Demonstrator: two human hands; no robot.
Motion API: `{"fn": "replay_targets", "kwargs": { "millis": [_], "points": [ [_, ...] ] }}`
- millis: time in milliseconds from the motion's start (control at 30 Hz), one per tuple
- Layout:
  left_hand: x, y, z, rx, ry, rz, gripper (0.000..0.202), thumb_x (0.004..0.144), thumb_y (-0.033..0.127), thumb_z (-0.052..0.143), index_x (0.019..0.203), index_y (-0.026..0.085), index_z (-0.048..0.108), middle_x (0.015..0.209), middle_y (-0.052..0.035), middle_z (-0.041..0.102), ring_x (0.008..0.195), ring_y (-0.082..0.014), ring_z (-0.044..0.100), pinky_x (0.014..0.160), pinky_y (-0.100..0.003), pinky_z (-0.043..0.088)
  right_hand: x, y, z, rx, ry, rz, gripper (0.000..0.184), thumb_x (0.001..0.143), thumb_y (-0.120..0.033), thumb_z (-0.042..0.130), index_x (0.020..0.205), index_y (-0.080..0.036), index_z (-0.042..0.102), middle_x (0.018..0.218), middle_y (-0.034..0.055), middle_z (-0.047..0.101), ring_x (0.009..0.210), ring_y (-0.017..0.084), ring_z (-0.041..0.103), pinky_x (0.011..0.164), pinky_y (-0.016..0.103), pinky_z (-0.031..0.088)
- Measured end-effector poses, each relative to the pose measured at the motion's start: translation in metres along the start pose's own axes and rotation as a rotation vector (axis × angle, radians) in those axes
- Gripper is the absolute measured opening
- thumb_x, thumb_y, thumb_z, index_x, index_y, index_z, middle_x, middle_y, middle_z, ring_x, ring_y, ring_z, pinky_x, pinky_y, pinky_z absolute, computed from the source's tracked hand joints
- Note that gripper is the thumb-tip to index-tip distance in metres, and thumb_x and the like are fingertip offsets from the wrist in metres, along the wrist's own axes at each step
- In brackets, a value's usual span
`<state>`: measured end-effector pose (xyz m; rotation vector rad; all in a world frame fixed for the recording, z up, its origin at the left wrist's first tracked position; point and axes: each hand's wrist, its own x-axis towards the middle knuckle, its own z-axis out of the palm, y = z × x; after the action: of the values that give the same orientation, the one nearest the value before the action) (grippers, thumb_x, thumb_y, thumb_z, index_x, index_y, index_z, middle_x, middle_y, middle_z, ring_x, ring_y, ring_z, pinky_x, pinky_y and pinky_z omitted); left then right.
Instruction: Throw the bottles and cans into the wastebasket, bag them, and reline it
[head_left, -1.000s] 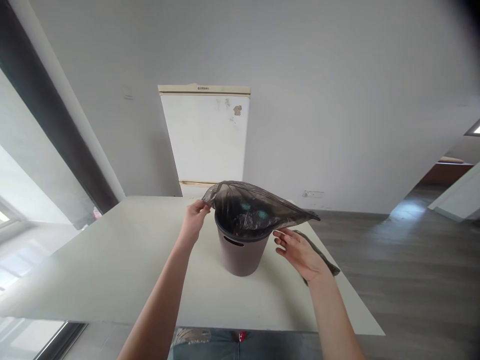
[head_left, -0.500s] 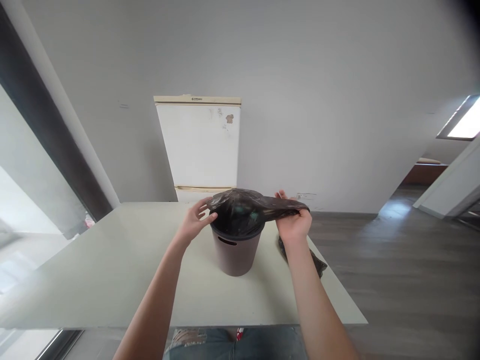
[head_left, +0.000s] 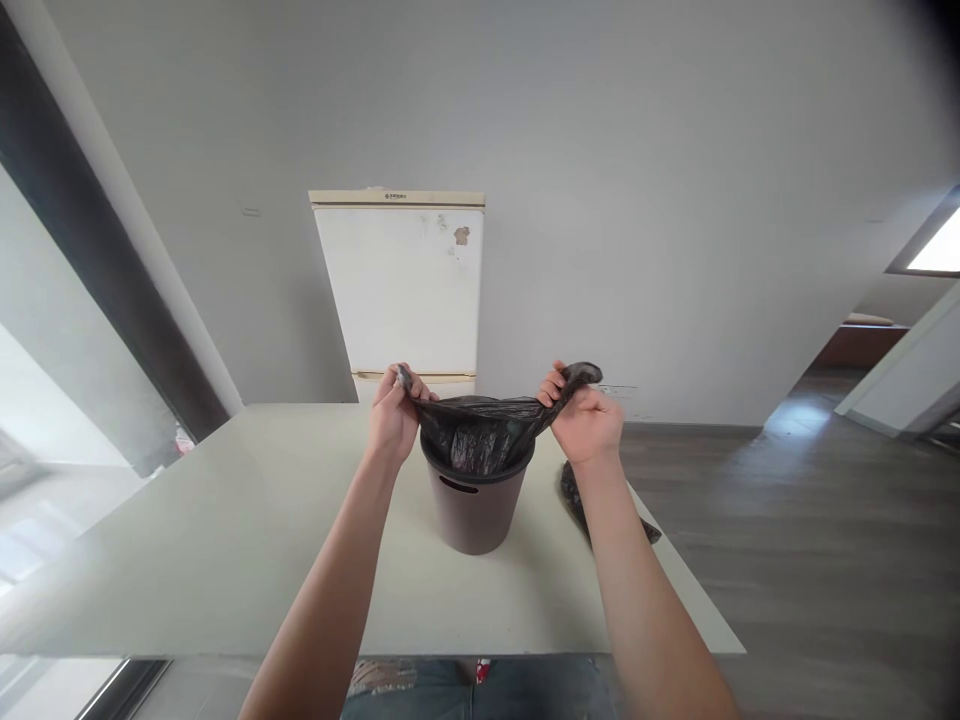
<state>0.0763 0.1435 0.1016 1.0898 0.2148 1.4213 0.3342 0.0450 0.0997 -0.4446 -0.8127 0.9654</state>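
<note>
A small brown waste bin (head_left: 476, 510) stands on the white table (head_left: 225, 540). A dark, see-through plastic bag (head_left: 480, 430) sits in the bin with its top edges pulled up above the rim. My left hand (head_left: 394, 415) is closed on the bag's left edge. My right hand (head_left: 585, 420) is closed on the right edge, with a tuft of plastic sticking out above the fingers. The bag is stretched taut between the two hands, over the bin's mouth.
Another dark piece of plastic (head_left: 581, 500) lies on the table to the right of the bin, partly hidden by my right forearm. A white fridge (head_left: 401, 290) stands against the wall behind the table. Grey wood floor (head_left: 810, 560) lies to the right.
The bag's wide open top has been gathered. My right hand went from open beside the bin to gripping the right edge, and both hands lifted and pulled the edges apart.
</note>
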Motion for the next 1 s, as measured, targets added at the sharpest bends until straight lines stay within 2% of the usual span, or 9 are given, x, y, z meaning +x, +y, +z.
{"fn": "replay_targets", "kwargs": {
  "millis": [100,233,333,433,500,600,667,800,1000],
  "points": [
    [-0.004,0.004,0.017,0.041,-0.057,0.009,0.018,0.088,0.031,0.078,0.094,0.022,0.064,0.072,0.0030,0.047,0.062,-0.0110,0.048,0.061,-0.025,0.048,0.001,0.004,0.005,-0.057,-0.014,0.072,0.026,0.067,-0.015,0.070,0.091,-0.023,0.071,0.084,0.0018,0.057,0.073,0.016,0.052,0.062,0.032,0.046],
    [-0.012,0.004,0.034,0.218,-0.114,-0.019,0.027,0.084,0.042,0.084,0.094,0.019,0.074,0.084,-0.0036,0.063,0.057,-0.0087,0.047,0.050,-0.024,0.041,0.000,0.012,0.024,-0.204,-0.079,0.141,0.017,0.078,-0.027,0.079,0.092,-0.023,0.070,0.084,0.0011,0.065,0.071,0.016,0.060,0.065,0.032,0.048],
    [-0.018,0.002,0.042,0.353,-0.141,-0.006,0.029,0.080,0.045,0.086,0.090,0.018,0.079,0.120,-0.0126,0.071,0.059,-0.0088,0.055,0.051,-0.026,0.045,0.001,0.024,0.042,-0.372,-0.100,0.188,0.026,0.081,-0.039,0.081,0.096,-0.023,0.066,0.067,-0.0035,0.061,0.055,0.012,0.052,0.053,0.026,0.039],
    [-0.020,0.000,0.046,0.412,-0.246,-0.020,0.030,0.081,0.046,0.084,0.088,0.017,0.081,0.151,-0.0154,0.057,0.067,-0.0127,0.065,0.053,-0.027,0.051,0.003,0.037,0.057,-0.460,-0.044,0.207,0.038,0.078,-0.046,0.084,0.092,-0.026,0.055,0.063,-0.0065,0.059,0.052,0.012,0.051,0.047,0.023,0.036],
    [-0.019,-0.002,0.046,0.448,-0.344,-0.053,0.030,0.084,0.046,0.082,0.088,0.017,0.082,0.143,-0.0162,0.064,0.068,-0.0141,0.066,0.053,-0.026,0.051,0.003,0.043,0.065,-0.475,-0.050,0.216,0.041,0.077,-0.045,0.084,0.091,-0.027,0.050,0.072,-0.0059,0.063,0.057,0.014,0.057,0.049,0.025,0.043],
    [-0.017,-0.005,0.044,0.496,-0.367,-0.065,0.028,0.085,0.044,0.081,0.090,0.017,0.082,0.098,-0.0099,0.077,0.058,-0.0111,0.061,0.050,-0.023,0.050,0.000,0.043,0.075,-0.473,-0.151,0.246,0.039,0.076,-0.039,0.082,0.096,-0.027,0.051,0.083,-0.0054,0.064,0.062,0.014,0.061,0.054,0.027,0.048],
    [-0.015,-0.007,0.043,0.514,-0.305,-0.053,0.027,0.085,0.042,0.081,0.093,0.017,0.082,0.080,-0.0056,0.075,0.052,-0.0096,0.058,0.049,-0.021,0.048,-0.003,0.040,0.078,-0.491,-0.221,0.292,0.038,0.076,-0.036,0.082,0.097,-0.026,0.052,0.081,-0.0056,0.063,0.062,0.013,0.059,0.057,0.026,0.048],
    [-0.014,-0.011,0.041,0.496,-0.112,-0.067,0.024,0.083,0.037,0.081,0.096,0.016,0.084,0.075,-0.0048,0.076,0.051,-0.0096,0.058,0.049,-0.021,0.049,-0.011,0.033,0.074,-0.498,-0.286,0.280,0.035,0.082,-0.037,0.075,0.094,-0.027,0.044,0.069,-0.0089,0.058,0.057,0.011,0.050,0.056,0.024,0.038],
    [-0.022,-0.011,0.044,0.573,0.140,-0.057,0.026,0.079,0.034,0.081,0.098,0.016,0.084,0.071,-0.0047,0.077,0.053,-0.0134,0.064,0.051,-0.023,0.052,-0.027,0.028,0.060,-0.904,-0.352,-0.035,0.018,0.093,-0.038,0.069,0.087,-0.025,0.058,0.077,-0.0034,0.059,0.072,0.016,0.056,0.069,0.030,0.042]
  ]
}}
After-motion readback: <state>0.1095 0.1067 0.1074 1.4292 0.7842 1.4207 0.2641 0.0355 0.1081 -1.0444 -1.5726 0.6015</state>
